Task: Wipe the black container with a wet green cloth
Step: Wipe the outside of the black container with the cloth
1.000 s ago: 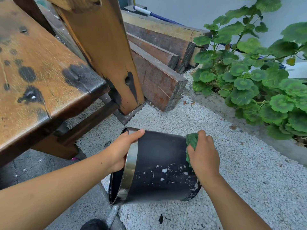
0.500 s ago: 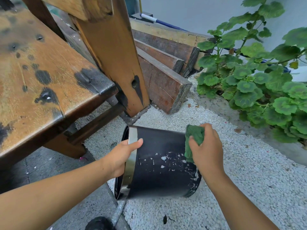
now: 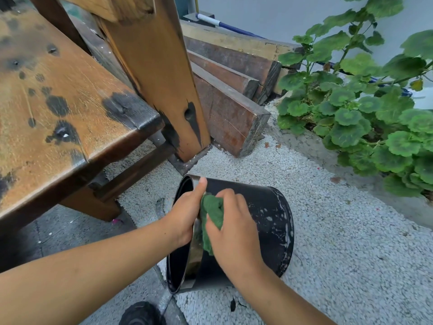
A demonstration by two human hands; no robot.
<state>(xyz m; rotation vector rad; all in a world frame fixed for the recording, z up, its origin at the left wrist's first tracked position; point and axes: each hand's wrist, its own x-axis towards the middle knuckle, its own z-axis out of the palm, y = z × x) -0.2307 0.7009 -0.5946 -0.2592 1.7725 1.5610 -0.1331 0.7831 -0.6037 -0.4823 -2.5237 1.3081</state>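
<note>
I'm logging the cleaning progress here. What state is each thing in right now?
black container: tipped on its side on the gravel, mouth toward the person, white specks near its base.
green cloth: bunched, pressed on the container wall near the rim.
right hand: gripping the cloth.
left hand: gripping the container's metal rim.
wooden bench: worn, blotched with black stains.

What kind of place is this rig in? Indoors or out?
Outdoors, most likely a home yard or patio: white gravel underfoot, a leafy green plant by a pale wall, a weathered wooden bench and stacked timber planks beside it.
</note>
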